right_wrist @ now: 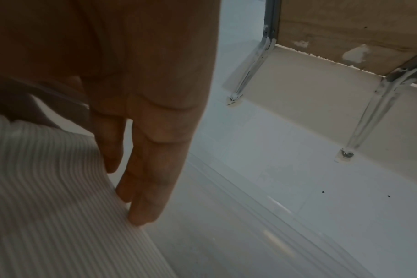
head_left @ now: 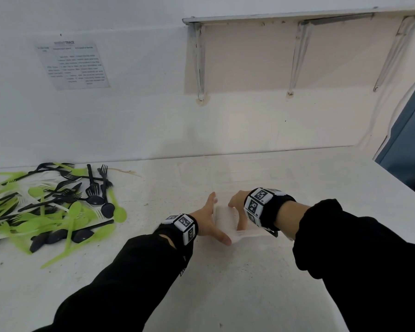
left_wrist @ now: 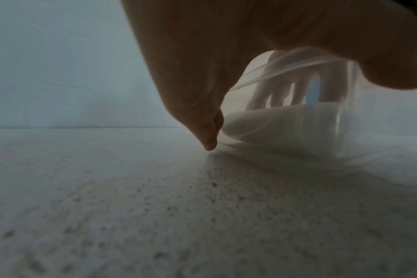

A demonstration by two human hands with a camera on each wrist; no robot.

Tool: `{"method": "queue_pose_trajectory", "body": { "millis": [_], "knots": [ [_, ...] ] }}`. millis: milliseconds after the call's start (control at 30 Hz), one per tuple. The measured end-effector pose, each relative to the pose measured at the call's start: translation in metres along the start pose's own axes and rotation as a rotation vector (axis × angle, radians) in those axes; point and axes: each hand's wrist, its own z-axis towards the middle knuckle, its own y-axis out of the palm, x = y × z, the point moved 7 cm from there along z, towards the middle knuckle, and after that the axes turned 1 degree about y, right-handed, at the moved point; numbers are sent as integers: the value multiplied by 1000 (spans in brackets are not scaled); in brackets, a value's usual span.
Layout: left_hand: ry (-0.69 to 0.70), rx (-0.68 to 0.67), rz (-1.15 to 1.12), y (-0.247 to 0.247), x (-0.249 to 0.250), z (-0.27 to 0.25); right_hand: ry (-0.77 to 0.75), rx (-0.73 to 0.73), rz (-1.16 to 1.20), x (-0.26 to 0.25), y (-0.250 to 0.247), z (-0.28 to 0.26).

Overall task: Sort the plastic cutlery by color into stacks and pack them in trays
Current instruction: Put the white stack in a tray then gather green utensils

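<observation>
From the head view we saw a clear plastic tray [head_left: 243, 232] on the white table [head_left: 225, 295], holding a packed stack of white cutlery [head_left: 225, 218], ribbed edges up. A mixed pile of green and black forks and spoons [head_left: 50, 209] lay well apart at the table's left end. Our left hand [head_left: 211, 221] was laid flat against the left side of the stack, fingers straight and thumb spread toward us. Our right hand [head_left: 237, 207] reached down from above, wrist bent, with its thumb dipping into the tray beside the stack. From the left wrist we saw the left hand [left_wrist: 202, 75] with straight, closed fingers pointing down to the table, pressed against the tray's clear wall [left_wrist: 286, 71]; through that wall the white stack [left_wrist: 286, 120] and the other hand's fingers were visible. The left hand was open and gripped nothing. From the right wrist we saw the right hand [right_wrist: 143, 131] hanging with its fingers [right_wrist: 145, 188] nearly straight, tips touching the far side of the ribbed white stack [right_wrist: 48, 188] inside the tray; the thumb was not clear there, so we could not tell whether it pinched the stack.
</observation>
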Motion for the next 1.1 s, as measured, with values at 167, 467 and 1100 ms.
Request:
{"method": "queue_pose_trajectory", "body": {
  "millis": [167, 467, 1100],
  "knots": [
    [2, 9, 38, -1, 1, -2, 25, 32, 46, 11, 21, 44],
    [-13, 21, 88, -3, 7, -8, 74, 60, 245, 16, 10, 13],
    [73, 541, 119, -185, -116, -137, 108, 401, 1180, -120, -179, -54]
  ]
}}
